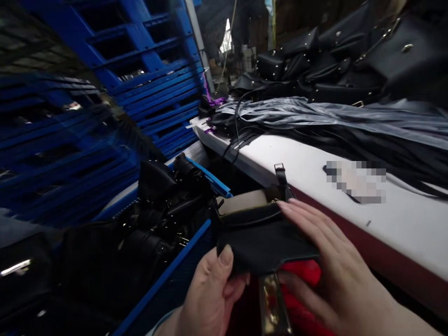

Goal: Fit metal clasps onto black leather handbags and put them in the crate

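A small black leather handbag is between my hands, tilted so that its beige lining shows at the top. A short strap with a metal buckle sticks up from its far right corner. My left hand grips the lower left edge, thumb on the black leather. With its fingers along the right side and its thumb underneath, my right hand also holds the handbag. Below it is a shiny gold-coloured metal piece; I cannot tell whether it belongs to the bag. Something red shows behind my right thumb.
Left of the bag stands a blue crate full of black bags. A white table on the right bears long black straps, grey strips, a blurred-out flat object and piled black bags. Blue pallets are stacked behind.
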`<state>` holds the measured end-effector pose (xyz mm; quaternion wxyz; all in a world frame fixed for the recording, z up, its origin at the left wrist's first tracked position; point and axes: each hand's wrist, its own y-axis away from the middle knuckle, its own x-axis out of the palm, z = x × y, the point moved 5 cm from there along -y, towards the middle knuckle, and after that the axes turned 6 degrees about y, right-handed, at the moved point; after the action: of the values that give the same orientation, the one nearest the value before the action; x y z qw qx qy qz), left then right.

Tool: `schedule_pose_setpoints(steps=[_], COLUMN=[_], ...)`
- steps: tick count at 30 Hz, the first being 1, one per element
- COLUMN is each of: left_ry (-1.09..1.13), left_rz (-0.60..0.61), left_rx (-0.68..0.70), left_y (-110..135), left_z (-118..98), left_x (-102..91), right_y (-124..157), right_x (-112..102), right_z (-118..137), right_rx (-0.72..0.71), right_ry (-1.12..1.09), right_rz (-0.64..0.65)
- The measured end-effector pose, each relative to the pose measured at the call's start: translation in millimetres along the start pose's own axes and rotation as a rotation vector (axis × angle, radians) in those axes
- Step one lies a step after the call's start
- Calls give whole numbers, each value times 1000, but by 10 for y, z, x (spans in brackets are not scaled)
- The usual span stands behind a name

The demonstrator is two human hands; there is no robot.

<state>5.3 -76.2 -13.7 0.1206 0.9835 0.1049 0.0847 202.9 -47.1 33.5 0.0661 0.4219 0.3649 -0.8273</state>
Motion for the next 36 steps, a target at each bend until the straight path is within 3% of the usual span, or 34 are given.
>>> schedule_pose_setpoints(steps=[4, 7, 10, 13, 16, 21, 24, 27, 33, 36], left_ry=[118, 118, -52, -270, -399, -524, -566, -510, -579, -630], left_rz=[180, 337, 390, 243, 118, 49, 127, 296, 520, 576], left_rx=[-196, -251, -116, 150, 300, 369, 389, 333, 229, 273], left_y=[-87, -249, -403, -518, -606, -754, -782, -766, -623, -536], left_z=[242, 368, 338, 153, 25, -22, -51, -43, 46, 80], left_x=[190, 243, 196, 105, 102, 197, 294, 424, 667, 763], right_y=[82, 173, 263, 292, 264, 266, 292, 300, 281, 287], right_x=[291, 663, 978, 1105, 1049, 886, 826, 739, 495, 516], right_z=[-233, -471, -685, -742, -707, -619, -580, -548, -507, -576], right_rx=[35, 227, 532, 659, 633, 558, 527, 507, 506, 535], right_ry=[-286, -575, -785, -878, -860, -842, -821, -791, -1037, -971], right_rz=[340, 386, 296, 310, 363, 406, 413, 421, 638, 629])
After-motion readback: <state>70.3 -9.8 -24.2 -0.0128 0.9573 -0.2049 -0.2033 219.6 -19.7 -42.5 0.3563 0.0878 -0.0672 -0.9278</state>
